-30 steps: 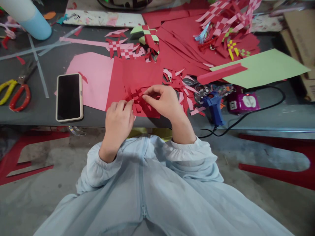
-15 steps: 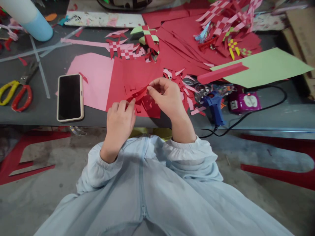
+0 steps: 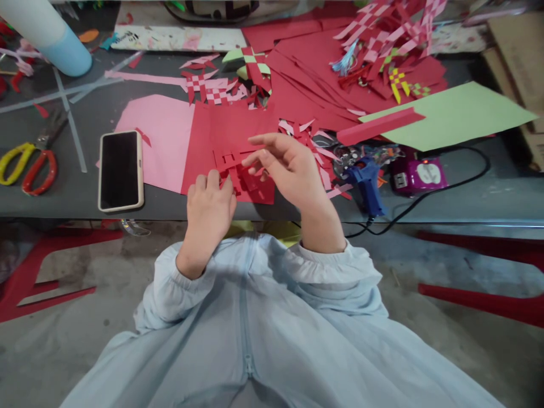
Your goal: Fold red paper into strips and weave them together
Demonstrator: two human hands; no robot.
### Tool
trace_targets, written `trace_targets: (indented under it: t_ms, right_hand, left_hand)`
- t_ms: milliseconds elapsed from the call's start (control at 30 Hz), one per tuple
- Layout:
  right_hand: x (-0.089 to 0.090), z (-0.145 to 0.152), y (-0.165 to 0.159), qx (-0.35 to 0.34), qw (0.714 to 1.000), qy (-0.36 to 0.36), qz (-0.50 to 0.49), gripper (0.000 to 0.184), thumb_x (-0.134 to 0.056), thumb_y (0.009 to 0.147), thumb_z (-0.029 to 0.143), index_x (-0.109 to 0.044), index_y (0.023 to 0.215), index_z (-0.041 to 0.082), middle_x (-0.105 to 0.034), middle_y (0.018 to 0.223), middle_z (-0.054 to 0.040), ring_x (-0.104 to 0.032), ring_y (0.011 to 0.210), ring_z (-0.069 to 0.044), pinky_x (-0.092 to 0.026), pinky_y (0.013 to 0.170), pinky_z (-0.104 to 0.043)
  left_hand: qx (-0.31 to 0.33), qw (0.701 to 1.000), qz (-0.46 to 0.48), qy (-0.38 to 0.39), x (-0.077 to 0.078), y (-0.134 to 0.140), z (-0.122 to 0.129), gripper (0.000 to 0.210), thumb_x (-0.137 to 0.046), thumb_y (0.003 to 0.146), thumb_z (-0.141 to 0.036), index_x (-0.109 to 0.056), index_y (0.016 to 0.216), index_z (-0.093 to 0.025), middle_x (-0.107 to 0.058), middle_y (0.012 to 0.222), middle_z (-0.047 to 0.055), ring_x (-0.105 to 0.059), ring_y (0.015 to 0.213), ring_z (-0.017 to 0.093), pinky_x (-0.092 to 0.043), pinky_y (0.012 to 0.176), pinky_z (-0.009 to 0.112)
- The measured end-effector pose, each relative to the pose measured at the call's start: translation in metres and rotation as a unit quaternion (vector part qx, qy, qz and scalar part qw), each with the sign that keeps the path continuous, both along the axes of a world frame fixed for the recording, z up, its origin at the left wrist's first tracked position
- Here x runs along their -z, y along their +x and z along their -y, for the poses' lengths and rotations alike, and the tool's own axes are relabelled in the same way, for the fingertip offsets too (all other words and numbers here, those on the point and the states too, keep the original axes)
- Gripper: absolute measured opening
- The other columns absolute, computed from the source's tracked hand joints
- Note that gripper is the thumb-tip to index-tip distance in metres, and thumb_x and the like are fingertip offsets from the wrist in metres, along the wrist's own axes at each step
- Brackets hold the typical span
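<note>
My left hand [image 3: 210, 207] is bent over the lower edge of a red paper sheet [image 3: 225, 124], its fingers curled at a red paper strip [image 3: 234, 180]; the fingertips are partly hidden. Several folded or woven red strips lie together on that sheet beside the fingers. Just right of them hovers my right hand [image 3: 293, 170], open, fingers apart and slightly bent, with nothing between them. Under the red sheet's left side a pink paper sheet [image 3: 164, 136] shows.
Left are a phone [image 3: 121, 170], scissors [image 3: 40, 150] and a blue-white bottle [image 3: 70, 48]. Right are a blue glue gun [image 3: 368, 184], its cord, a purple box [image 3: 419, 175] and a green sheet [image 3: 463, 119]. Paper scraps [image 3: 304, 133] and woven pieces [image 3: 216, 90] lie behind.
My right hand has let go of the red strip it was pinching, and its fingers have spread. The strip has dropped lower. My left hand has hardly moved.
</note>
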State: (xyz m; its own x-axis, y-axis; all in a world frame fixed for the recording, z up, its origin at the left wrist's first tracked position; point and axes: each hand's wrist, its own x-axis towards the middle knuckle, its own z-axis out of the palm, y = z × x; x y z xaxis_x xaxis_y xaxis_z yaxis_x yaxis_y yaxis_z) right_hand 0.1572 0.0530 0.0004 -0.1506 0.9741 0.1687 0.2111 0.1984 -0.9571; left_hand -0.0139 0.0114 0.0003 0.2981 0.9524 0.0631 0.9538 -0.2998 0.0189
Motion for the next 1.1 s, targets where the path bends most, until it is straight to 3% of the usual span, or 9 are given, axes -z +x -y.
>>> trace_targets:
  t_ms: [133,267,400,600,833,1100]
  right_hand:
    - [0.002,0.005,0.013,0.032,0.994,0.022,0.102,0.02,-0.059,0.09,0.027,-0.067,0.108,0.022,-0.073,0.094,-0.0036,-0.068,0.083,-0.016,-0.055,0.077,-0.032]
    - [0.001,0.013,0.017,0.001,0.956,0.05,0.289,0.016,-0.067,0.083,0.021,-0.072,0.098,0.019,-0.072,0.095,-0.0068,-0.065,0.086,-0.021,-0.051,0.082,-0.037]
    - [-0.001,0.02,0.01,0.003,0.927,0.044,0.373,0.022,-0.069,0.086,0.027,-0.073,0.104,0.016,-0.071,0.1,-0.0108,-0.064,0.097,-0.027,-0.049,0.086,-0.039]
    - [0.0,0.025,-0.006,0.027,0.895,0.025,0.444,0.024,-0.068,0.089,0.034,-0.071,0.102,0.014,-0.069,0.102,-0.0143,-0.062,0.098,-0.03,-0.047,0.086,-0.04]
    - [0.001,0.029,-0.016,0.067,0.886,0.03,0.457,0.015,-0.057,0.091,0.022,-0.067,0.098,0.014,-0.07,0.1,-0.0153,-0.062,0.091,-0.028,-0.046,0.082,-0.038]
    - [-0.005,0.028,-0.024,0.058,0.867,0.002,0.496,0.017,-0.05,0.09,0.014,-0.066,0.099,0.013,-0.07,0.101,-0.0177,-0.064,0.092,-0.029,-0.046,0.082,-0.038]
  left_hand:
    - [-0.002,1.0,0.005,-0.007,0.0,0.0,-0.001,0.033,-0.041,0.099,-0.025,-0.065,0.119,-0.014,-0.061,0.117,0.019,-0.057,0.102,0.034,-0.048,0.08,0.045]
    - [-0.002,1.0,0.005,-0.006,0.001,-0.001,-0.001,0.034,-0.041,0.099,-0.025,-0.063,0.122,-0.012,-0.061,0.117,0.019,-0.056,0.103,0.034,-0.048,0.081,0.046]
    - [-0.008,1.0,0.01,-0.007,0.001,-0.001,-0.001,0.035,-0.044,0.099,-0.027,-0.06,0.126,-0.012,-0.061,0.118,0.018,-0.057,0.102,0.033,-0.048,0.083,0.045]
    - [-0.011,0.999,0.033,-0.016,0.001,-0.003,-0.004,0.033,-0.048,0.098,-0.029,-0.06,0.124,-0.011,-0.062,0.114,0.017,-0.057,0.102,0.032,-0.047,0.088,0.044]
    - [0.011,0.998,0.058,0.005,0.006,-0.013,-0.008,0.023,-0.048,0.097,-0.028,-0.063,0.105,-0.013,-0.063,0.114,0.016,-0.057,0.101,0.031,-0.047,0.092,0.044]
    - [0.014,0.996,0.086,-0.01,0.002,-0.015,-0.007,0.04,-0.045,0.097,-0.025,-0.051,0.135,-0.013,-0.065,0.116,0.016,-0.058,0.103,0.032,-0.046,0.094,0.044]
